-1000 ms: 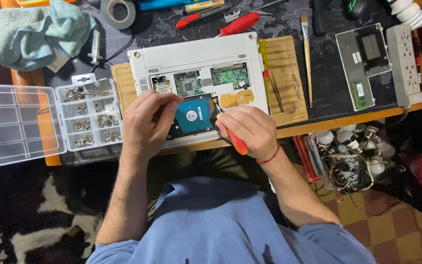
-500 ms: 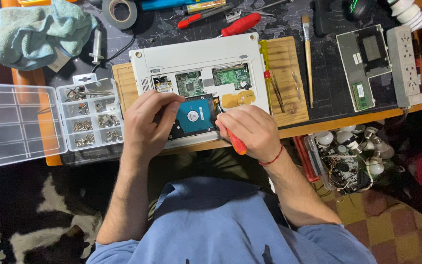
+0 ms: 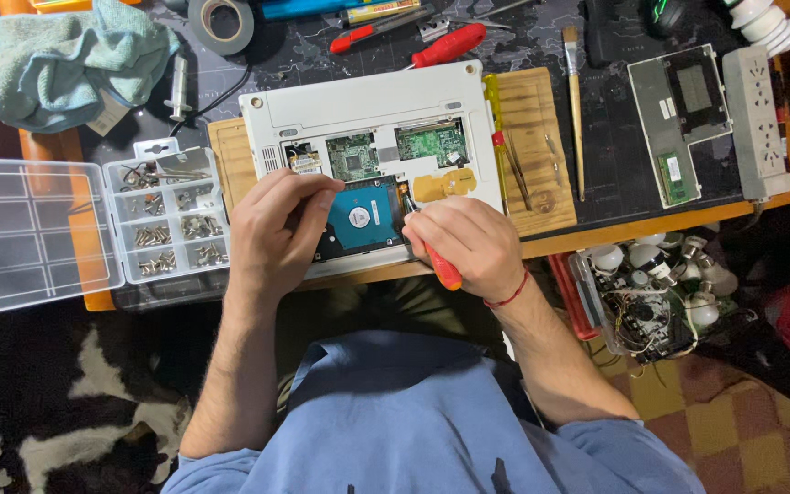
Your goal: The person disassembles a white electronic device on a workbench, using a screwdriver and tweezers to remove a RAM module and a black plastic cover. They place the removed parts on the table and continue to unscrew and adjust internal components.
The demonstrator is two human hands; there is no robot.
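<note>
A white laptop (image 3: 368, 105) lies bottom-up on a wooden board (image 3: 537, 110), its back panel off and green circuit boards showing. A blue-labelled hard drive (image 3: 365, 220) sits in its bay. My left hand (image 3: 272, 233) rests on the drive's left edge, fingers bent over it. My right hand (image 3: 468, 242) grips a red-handled screwdriver (image 3: 443, 268), its tip at the drive's right edge.
An open clear screw organiser (image 3: 75, 229) with several screws lies left. A teal cloth (image 3: 66, 59), tape roll (image 3: 221, 20), red screwdrivers (image 3: 450, 44), a yellow screwdriver (image 3: 496, 119), a brush (image 3: 575, 91), a removed panel (image 3: 678, 114) and a power strip (image 3: 753, 110) surround the laptop. A box of bulbs (image 3: 651, 284) sits lower right.
</note>
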